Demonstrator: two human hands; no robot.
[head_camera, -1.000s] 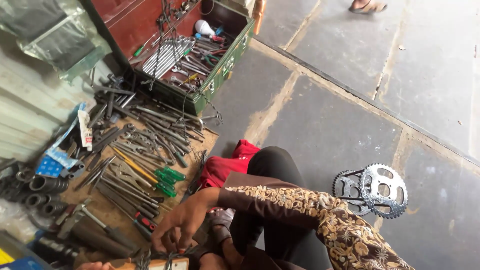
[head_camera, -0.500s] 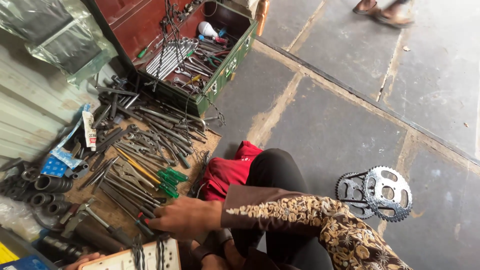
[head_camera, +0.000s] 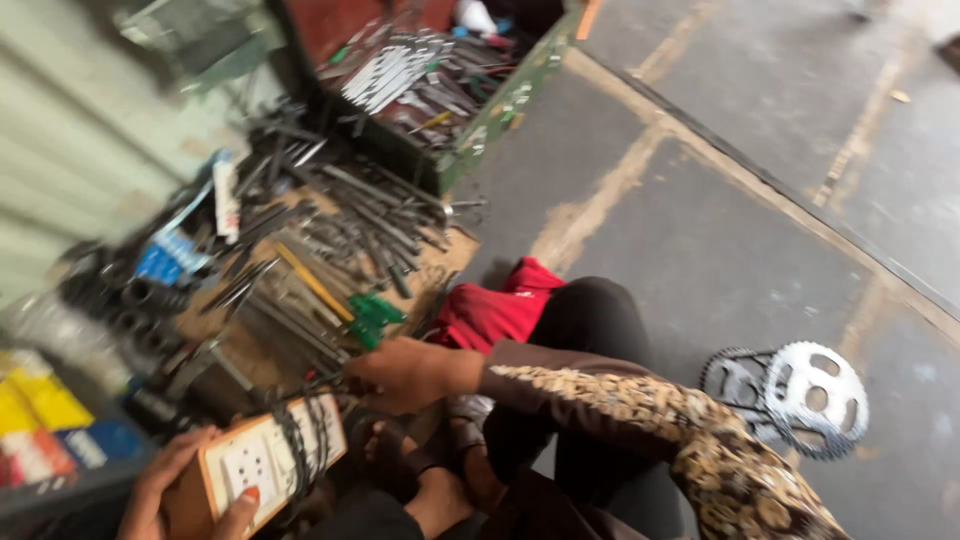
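My left hand (head_camera: 185, 490) holds a small wooden board with a white socket plate (head_camera: 262, 462) at the bottom left, thumb on its face. A black cable (head_camera: 303, 440) is wound around the board's right end. My right hand (head_camera: 405, 373), in a patterned brown sleeve, is closed just above the board, and a strand of the cable runs into its fist. The view is blurred, so the grip itself is not sharp. Beside my right hand lie green-handled tools (head_camera: 372, 315).
Many wrenches and metal tools (head_camera: 330, 235) are spread over cardboard on the floor. A green toolbox (head_camera: 490, 115) stands open behind them. A red cloth (head_camera: 495, 305) lies by my knee. Two sprockets with a chain (head_camera: 800, 395) rest at the right. Yellow and blue boxes (head_camera: 50, 420) sit at the left.
The socket board has come up into fuller view in my left hand. My right hand has shifted right and closed beside it. The view has swung and blurred.
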